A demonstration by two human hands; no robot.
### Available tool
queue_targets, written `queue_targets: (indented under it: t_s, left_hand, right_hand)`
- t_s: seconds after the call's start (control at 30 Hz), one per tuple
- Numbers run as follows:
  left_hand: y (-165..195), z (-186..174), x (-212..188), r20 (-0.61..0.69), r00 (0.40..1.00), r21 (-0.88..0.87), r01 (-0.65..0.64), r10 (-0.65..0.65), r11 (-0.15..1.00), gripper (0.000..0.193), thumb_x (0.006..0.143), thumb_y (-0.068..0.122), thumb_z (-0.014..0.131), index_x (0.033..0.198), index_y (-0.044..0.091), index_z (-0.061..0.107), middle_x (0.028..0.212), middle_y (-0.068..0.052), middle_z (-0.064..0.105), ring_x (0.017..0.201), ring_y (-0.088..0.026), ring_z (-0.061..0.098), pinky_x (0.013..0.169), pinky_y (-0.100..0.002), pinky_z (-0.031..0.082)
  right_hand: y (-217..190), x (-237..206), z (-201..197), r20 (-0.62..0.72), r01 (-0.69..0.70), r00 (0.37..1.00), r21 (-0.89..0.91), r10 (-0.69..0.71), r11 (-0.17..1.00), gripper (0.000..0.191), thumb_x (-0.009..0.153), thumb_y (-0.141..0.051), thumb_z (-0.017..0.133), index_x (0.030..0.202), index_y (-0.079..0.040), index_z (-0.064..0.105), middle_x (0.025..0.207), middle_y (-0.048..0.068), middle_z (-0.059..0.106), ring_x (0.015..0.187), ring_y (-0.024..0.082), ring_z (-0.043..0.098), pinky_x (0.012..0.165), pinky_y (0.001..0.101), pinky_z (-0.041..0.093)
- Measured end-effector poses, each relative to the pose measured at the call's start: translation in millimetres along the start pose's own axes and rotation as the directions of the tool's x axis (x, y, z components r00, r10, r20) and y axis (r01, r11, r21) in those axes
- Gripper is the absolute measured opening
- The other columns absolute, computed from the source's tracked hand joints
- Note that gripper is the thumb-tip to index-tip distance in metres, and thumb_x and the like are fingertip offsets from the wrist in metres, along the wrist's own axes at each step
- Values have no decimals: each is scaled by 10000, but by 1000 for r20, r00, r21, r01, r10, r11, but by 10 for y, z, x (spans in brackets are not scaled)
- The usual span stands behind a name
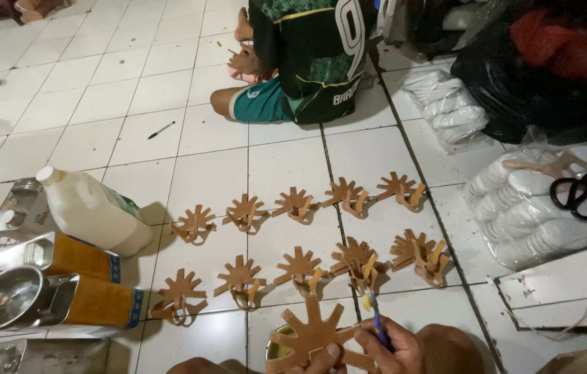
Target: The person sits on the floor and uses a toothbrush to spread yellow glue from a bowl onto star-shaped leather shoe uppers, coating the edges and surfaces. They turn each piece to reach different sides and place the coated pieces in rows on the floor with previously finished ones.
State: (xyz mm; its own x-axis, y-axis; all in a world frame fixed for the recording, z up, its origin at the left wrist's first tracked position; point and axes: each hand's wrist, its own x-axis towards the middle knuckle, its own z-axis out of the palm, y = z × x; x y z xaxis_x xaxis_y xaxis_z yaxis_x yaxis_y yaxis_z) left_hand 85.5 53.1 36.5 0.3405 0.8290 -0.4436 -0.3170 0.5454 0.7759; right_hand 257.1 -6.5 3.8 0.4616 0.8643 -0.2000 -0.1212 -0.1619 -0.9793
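Note:
My left hand (pixel 321 360) grips a brown star-shaped cut-out piece (pixel 310 334) at the bottom of the head view. My right hand (pixel 394 346) holds a small blue-handled brush (pixel 375 317) with a yellowish tip beside that piece. Under the piece, the rim of a small tin (pixel 274 350) with yellow glue shows. Two rows of several similar brown pieces (pixel 298 266) with folded strips lie on the white tiled floor (pixel 210 173) ahead of my hands.
A white plastic jug (pixel 92 211) and metal cans (pixel 65 291) lie at left. Clear bags of white soles (pixel 536 208) with black scissors (pixel 579 192) sit at right. Another person (pixel 300 62) sits on the floor ahead, back turned. A pen (pixel 161 129) lies on the tiles.

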Motion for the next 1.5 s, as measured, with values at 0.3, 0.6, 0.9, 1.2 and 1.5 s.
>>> queue_targets:
  t_s: [0.3,0.6,0.9,1.2,1.5]
  left_hand:
    - [205,325,233,-213,976,-16,-48,44,999,368,818,111,746,1132,-75,696,708,-154,682,595,-220,629,538,-339,501]
    - [442,761,395,-225,967,-225,-170,119,959,294,801,45,749,1055,-90,690,748,-155,690,626,-233,639,576,-350,510]
    - [534,560,61,-201,978,-272,-102,48,957,242,833,85,739,1025,-52,689,697,-125,641,607,-199,606,514,-331,476]
    - [774,136,-457,-123,969,-242,-240,216,940,197,901,122,726,1001,-42,686,776,-103,673,644,-179,618,555,-298,480]
    - [903,-87,-878,-93,974,-271,-223,205,936,174,917,99,712,1031,-30,692,851,-89,695,689,-174,637,623,-306,522]
  right_hand:
    - [-139,364,-454,17,10,1000,129,-12,992,378,988,-139,557,1270,63,708,778,85,622,569,89,445,513,256,374]
    - [-115,558,-766,22,214,976,71,-216,974,356,940,-48,610,1258,85,702,807,119,696,597,98,515,536,252,431]
    - [-371,169,-433,-1,277,961,89,-278,957,324,924,-25,632,1214,98,709,826,129,713,594,119,562,514,267,457]
    - [-800,-319,-76,165,402,909,-115,-382,908,300,978,-52,608,1246,54,690,870,57,680,651,77,547,555,212,447]
    - [-1142,-615,273,205,521,850,-192,-485,832,276,943,39,639,1211,60,701,905,68,701,678,65,573,552,195,441]
